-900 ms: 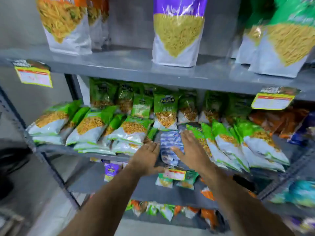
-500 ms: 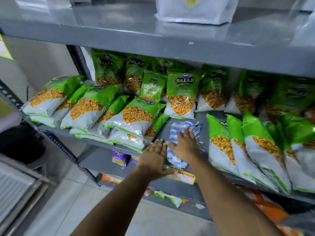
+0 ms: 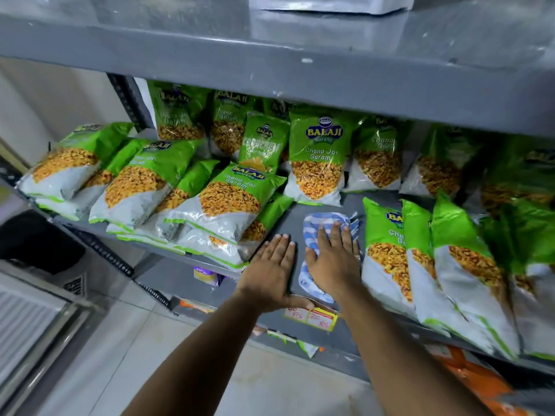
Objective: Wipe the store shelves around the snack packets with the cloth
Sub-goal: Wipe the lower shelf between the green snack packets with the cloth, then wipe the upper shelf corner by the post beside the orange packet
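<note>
The blue-and-white cloth (image 3: 327, 226) is pressed flat on the grey shelf (image 3: 292, 217) under the right hand (image 3: 332, 262), whose fingers are spread open rather than clenched. The left hand (image 3: 270, 273) is laid open, palm down, just beside it, grasping nothing. Green snack packets (image 3: 222, 202) are piled beyond the left hand, and more packets (image 3: 420, 253) are stood just outside the right hand.

The grey shelf (image 3: 318, 205) holds green snack packets (image 3: 318, 163) along its back edge, a pile of them (image 3: 210, 205) at its left end and a leaning row (image 3: 450, 265) at its right. A striped cloth (image 3: 318, 226) lies on the bare middle.
</note>
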Demonstrator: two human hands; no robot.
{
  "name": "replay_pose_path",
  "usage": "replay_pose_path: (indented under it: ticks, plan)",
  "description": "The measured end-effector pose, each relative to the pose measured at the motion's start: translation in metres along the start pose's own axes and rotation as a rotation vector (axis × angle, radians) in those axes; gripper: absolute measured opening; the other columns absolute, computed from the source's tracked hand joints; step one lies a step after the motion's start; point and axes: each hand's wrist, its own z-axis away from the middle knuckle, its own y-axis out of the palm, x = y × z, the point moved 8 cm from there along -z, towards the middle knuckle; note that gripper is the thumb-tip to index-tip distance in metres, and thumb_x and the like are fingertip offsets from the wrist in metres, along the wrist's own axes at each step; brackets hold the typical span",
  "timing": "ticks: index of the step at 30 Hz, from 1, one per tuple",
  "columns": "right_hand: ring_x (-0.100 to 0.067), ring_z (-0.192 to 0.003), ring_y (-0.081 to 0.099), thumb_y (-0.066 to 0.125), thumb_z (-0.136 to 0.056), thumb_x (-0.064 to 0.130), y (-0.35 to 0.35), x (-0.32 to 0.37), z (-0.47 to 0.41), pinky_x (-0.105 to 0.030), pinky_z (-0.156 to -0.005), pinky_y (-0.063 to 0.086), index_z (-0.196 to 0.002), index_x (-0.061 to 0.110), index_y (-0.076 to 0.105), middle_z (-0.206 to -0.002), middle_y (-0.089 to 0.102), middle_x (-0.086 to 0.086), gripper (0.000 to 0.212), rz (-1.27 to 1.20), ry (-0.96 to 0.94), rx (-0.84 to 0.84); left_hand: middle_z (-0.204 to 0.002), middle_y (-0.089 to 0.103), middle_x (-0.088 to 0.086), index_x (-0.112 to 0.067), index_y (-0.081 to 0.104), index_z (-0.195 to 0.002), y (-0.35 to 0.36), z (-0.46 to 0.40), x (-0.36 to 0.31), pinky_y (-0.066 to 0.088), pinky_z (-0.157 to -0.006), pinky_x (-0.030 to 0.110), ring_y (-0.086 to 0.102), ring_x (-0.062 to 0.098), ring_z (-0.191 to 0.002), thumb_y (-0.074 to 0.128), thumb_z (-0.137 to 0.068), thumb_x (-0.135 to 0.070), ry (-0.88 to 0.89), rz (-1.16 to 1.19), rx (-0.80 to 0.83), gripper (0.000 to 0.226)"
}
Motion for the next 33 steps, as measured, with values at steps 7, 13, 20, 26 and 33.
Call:
replay_pose_path:
  ticks: [7,13,20,26,33]
  plan:
    - [-0.033,-0.14,0.033,0.049,-0.087,0.009,-0.013,0.005,0.002,-0.043,-0.114,0.025,-0.13,0.002,0.051,-0.146,0.043,-0.019,0.043,-0.11,0.003,-0.152,-0.162,-0.006,0.016,-0.003,-0.001,-0.153,0.001,0.001,-0.001,-0.004,-0.12,0.04,-0.007,0.028,-0.15,0.008,-0.049,-0.099,-0.06,0.047,0.016,0.142]
    - [-0.042,-0.102,0.06,0.053,-0.081,-0.001,-0.037,0.014,0.022,-0.043,-0.082,0.05,-0.114,0.001,0.06,-0.113,0.064,-0.023,0.034,-0.124,0.036,-0.26,-0.161,-0.015,0.018,-0.002,-0.012,-0.151,0.003,0.032,-0.022,-0.008,-0.119,0.04,-0.013,0.031,-0.149,0.05,-0.085,-0.067,-0.131,0.033,0.044,0.111]
    - [-0.043,-0.102,0.059,0.049,-0.09,0.008,-0.09,0.024,0.078,-0.042,-0.08,0.047,-0.123,0.004,0.058,-0.116,0.064,-0.027,0.035,-0.351,0.172,-0.443,-0.162,0.006,0.018,-0.003,0.009,-0.153,-0.031,0.094,-0.005,0.01,-0.119,0.038,0.009,0.03,-0.149,0.045,-0.097,-0.046,0.035,0.06,0.011,0.08]
    - [-0.042,-0.103,0.057,0.05,-0.088,0.004,-0.148,0.113,0.145,-0.04,-0.082,0.044,-0.124,0.005,0.058,-0.117,0.062,-0.027,0.037,-0.429,0.035,-0.597,-0.161,0.012,0.021,-0.006,0.017,-0.153,-0.107,0.171,0.061,0.014,-0.12,0.044,0.012,0.036,-0.148,0.041,-0.096,-0.052,0.092,0.011,-0.204,0.077]
    - [-0.037,-0.101,0.063,0.043,-0.081,0.012,-0.209,0.275,0.18,-0.031,-0.086,0.036,-0.118,0.002,0.062,-0.117,0.066,-0.022,0.043,-0.479,-0.251,-0.759,-0.144,0.045,0.026,-0.001,0.048,-0.138,-0.23,0.255,0.175,0.043,-0.103,0.056,0.044,0.043,-0.133,0.036,-0.089,-0.065,0.055,-0.125,-0.586,0.081]
